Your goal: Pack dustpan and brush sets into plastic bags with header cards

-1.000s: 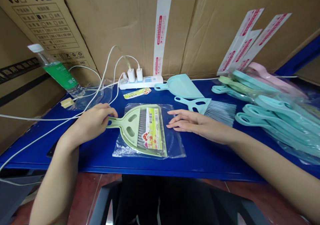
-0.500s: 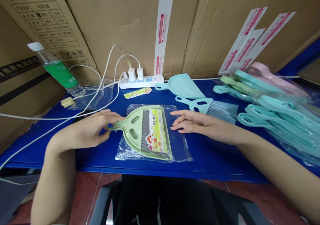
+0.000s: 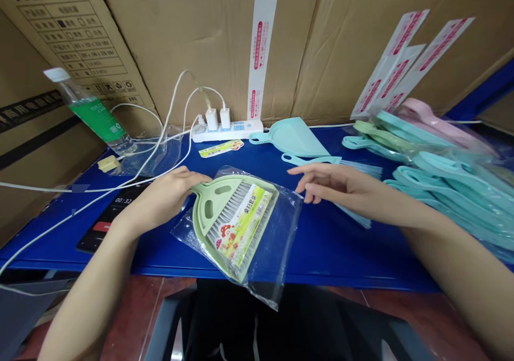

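Note:
A green dustpan (image 3: 209,209) with a grey-bristled brush lies inside a clear plastic bag (image 3: 283,227), a printed card (image 3: 243,224) over the bristles. My left hand (image 3: 171,197) grips the dustpan's handle through the bag, and the set is turned at an angle over the table's front edge. My right hand (image 3: 333,184) is beside the bag's upper right corner, thumb and fingers curled; whether it pinches the plastic I cannot make out. Behind it lie a light blue dustpan (image 3: 297,137) and a light blue brush (image 3: 353,217), the brush partly hidden by the hand.
Bagged light blue, green and pink dustpan sets (image 3: 453,189) are heaped at the right. A white power strip (image 3: 241,130), a loose card (image 3: 220,148) and a tilted water bottle (image 3: 98,119) stand near the cardboard boxes (image 3: 201,34). White cables cross above a phone (image 3: 116,213) at left.
My left hand has raised and rotated the bagged dustpan, its wide end swinging towards me. My right hand has shifted slightly right and curled its fingers. The phone has come into view.

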{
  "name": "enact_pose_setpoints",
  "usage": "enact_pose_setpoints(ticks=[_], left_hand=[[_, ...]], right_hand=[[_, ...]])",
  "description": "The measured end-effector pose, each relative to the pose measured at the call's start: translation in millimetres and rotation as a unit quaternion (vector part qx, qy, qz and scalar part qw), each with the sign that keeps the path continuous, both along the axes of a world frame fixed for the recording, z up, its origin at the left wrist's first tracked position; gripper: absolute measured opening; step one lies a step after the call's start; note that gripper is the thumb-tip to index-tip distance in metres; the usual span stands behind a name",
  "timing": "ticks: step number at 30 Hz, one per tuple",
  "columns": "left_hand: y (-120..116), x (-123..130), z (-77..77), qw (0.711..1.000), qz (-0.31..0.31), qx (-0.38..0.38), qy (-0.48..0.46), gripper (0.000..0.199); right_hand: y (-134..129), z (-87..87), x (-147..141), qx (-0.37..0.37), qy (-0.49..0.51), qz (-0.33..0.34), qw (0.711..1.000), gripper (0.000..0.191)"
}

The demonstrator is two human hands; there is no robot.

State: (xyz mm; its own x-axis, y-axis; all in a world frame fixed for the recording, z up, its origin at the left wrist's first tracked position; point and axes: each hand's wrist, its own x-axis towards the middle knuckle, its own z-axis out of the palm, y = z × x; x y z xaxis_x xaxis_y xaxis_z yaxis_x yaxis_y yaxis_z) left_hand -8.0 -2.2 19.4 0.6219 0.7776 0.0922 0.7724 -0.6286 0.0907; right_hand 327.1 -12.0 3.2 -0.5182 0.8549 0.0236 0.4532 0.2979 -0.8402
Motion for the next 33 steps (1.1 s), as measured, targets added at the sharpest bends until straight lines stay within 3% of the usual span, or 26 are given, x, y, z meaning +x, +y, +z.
enact_pose_setpoints(ticks=[3, 10, 19, 25, 27, 29, 33], left_hand=[[1, 4, -3.9, 0.999, 0.016, 0.028, 0.023, 0.055], [7, 8, -8.0, 0.998, 0.004, 0.048, 0.034, 0.047], [12, 18, -13.8, 0.996, 0.042, 0.056, 0.051, 0.043], [3, 17, -9.7, 0.994, 0.022, 0.095, -0.05, 0.041], [-7, 20, -4.6, 0.993, -0.013, 0.079, -0.083, 0.033], [-18, 26, -1.6, 0.993, -0.084, 0.005, -0.079, 0.028], [-36, 38, -5.2, 0.979, -0.192, -0.06, -0.022, 0.036]], right_hand=[[8, 1.2, -4, 0.086, -0.059, -0.024, 0.994, 0.048], [23, 3.3, -26, 0.071, -0.211, 0.091, 0.971, 0.056], [3, -5.9, -24, 0.054, -0.207, 0.104, 0.971, 0.056], [-9, 6.4, -19, -0.013, -0.206, 0.131, 0.97, 0.045], [-8, 10.0, -16, -0.026, -0.204, 0.14, 0.969, 0.038], [-6, 11.0, -15, -0.025, -0.189, 0.125, 0.974, 0.036], [-2, 2.2, -25, 0.042, -0.144, 0.015, 0.989, 0.038]])
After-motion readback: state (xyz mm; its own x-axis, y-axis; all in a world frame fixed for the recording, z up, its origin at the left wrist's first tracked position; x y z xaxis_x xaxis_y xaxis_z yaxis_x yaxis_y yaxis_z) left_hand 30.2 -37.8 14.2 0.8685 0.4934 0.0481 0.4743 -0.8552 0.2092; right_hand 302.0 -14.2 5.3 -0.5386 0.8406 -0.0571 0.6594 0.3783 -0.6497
